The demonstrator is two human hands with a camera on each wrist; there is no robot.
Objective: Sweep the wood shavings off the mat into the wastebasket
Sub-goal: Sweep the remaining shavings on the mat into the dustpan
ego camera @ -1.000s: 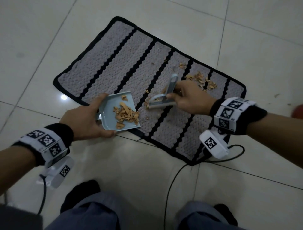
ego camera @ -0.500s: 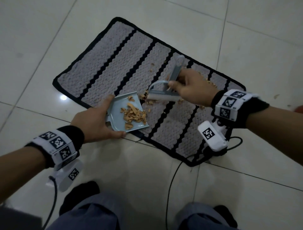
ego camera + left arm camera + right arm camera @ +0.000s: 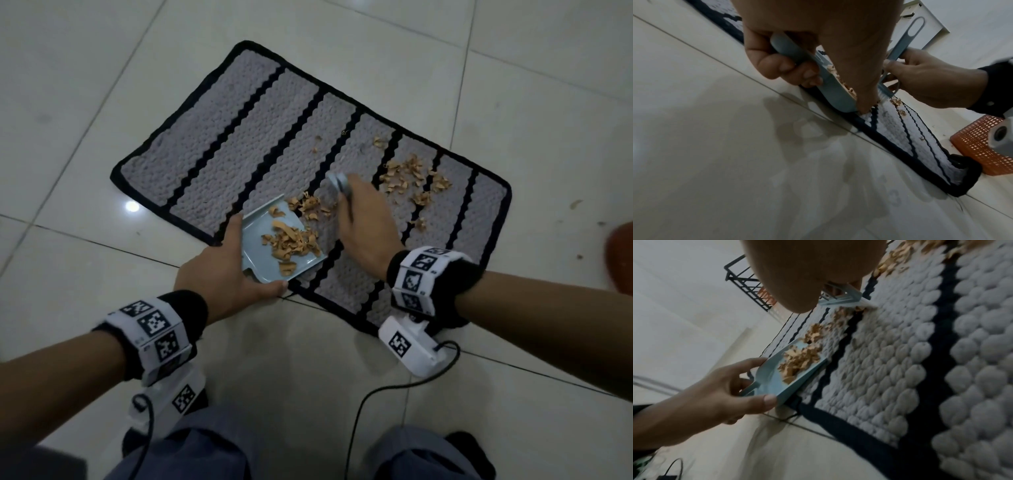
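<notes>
Though hidden overhead, orange wastebasket [image 3: 980,146] beside mat [image 3: 898,129]

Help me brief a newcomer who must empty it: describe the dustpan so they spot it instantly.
Find the grey, black-striped mat on the tiled floor. At its near edge, the left hand grips a small pale-blue dustpan. Unlike the matching brush beside it, it is flat and holds wood shavings.

Brush [image 3: 337,181] mostly hidden under the right hand [image 3: 366,229] in the head view, only a blurred handle tip showing; bristles out of sight there. Orange wastebasket [image 3: 620,255] cut off by the right edge, and partly covered by the wrist camera in the left wrist view. Dustpan [image 3: 260,236] handle buried in the left hand [image 3: 222,277].
</notes>
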